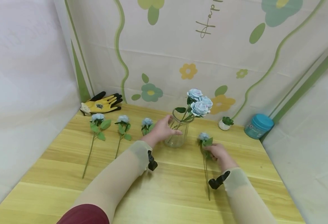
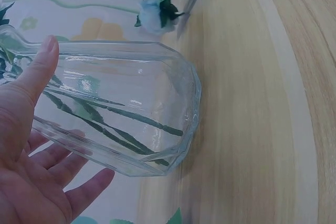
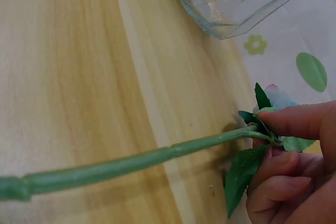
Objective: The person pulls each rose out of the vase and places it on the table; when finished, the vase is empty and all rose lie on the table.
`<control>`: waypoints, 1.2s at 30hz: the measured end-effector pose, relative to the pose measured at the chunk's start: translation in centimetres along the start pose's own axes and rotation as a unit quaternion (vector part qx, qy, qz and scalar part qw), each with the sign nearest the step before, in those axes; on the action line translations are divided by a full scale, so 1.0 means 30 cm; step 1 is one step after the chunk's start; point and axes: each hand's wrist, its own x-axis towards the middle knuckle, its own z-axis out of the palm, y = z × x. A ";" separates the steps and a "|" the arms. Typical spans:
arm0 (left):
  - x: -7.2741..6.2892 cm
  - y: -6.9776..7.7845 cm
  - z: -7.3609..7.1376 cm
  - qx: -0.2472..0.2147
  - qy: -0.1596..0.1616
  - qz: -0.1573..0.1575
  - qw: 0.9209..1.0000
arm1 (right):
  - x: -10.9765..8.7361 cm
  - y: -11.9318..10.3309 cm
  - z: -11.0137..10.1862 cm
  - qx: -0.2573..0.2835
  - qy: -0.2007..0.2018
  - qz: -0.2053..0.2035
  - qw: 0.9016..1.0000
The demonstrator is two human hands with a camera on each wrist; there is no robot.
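The right hand [image 1: 218, 152] pinches one artificial rose [image 1: 203, 136] between thumb and fingers, gripping the stem among the leaves; the bloom sits just beyond the fingertips, and the stem runs back past the wrist toward the person. Whether this stem touches the wooden table [image 1: 169, 199] I cannot tell.

To the left of that hand, the left hand [image 1: 161, 129] clasps a clear glass vase [image 1: 178, 140], thumb on the near side and fingers round the far side. Three roses [image 1: 199, 108] stand in the vase, their blooms leaning out over the rim, away from the left hand and to its right.

Three more roses [image 1: 123, 119] lie in a row to the left of the left hand, the nearest partly hidden by it. That makes seven roses: pale blue, layered petals, green serrated leaves, slim green stems. The vase is one, see-through and faceted, with the stems visible inside.

Beyond the right hand, to its right, are one potted succulent [image 1: 227, 123] and one teal lidded tub [image 1: 258, 126]. Yellow-and-black gloves [image 1: 103, 104] lie far left, beyond the left hand.
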 end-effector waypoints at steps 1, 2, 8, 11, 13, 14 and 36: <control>-0.001 0.001 0.000 0.000 0.000 -0.001 1.000 | 0.001 0.004 0.003 0.002 0.001 0.003 1.000; -0.001 0.002 0.000 0.000 0.000 -0.002 1.000 | 0.001 0.008 0.004 0.001 0.001 0.004 1.000; 0.000 0.000 0.004 -0.004 0.003 -0.004 1.000 | 0.004 0.028 -0.004 -0.022 0.022 0.011 0.999; 0.002 -0.004 0.005 0.000 0.005 -0.002 1.000 | 0.002 0.032 -0.026 -0.043 0.029 0.009 0.999; 0.002 -0.005 0.005 0.002 0.004 0.000 1.000 | 0.003 0.031 -0.047 -0.066 0.036 0.006 0.997; 0.003 -0.006 0.005 0.003 0.003 0.000 1.000 | 0.004 0.029 -0.058 -0.082 0.041 -0.001 0.996; 0.004 -0.009 -0.001 -0.007 -0.001 0.007 1.000 | -0.206 -0.396 0.126 0.060 0.094 -0.273 0.956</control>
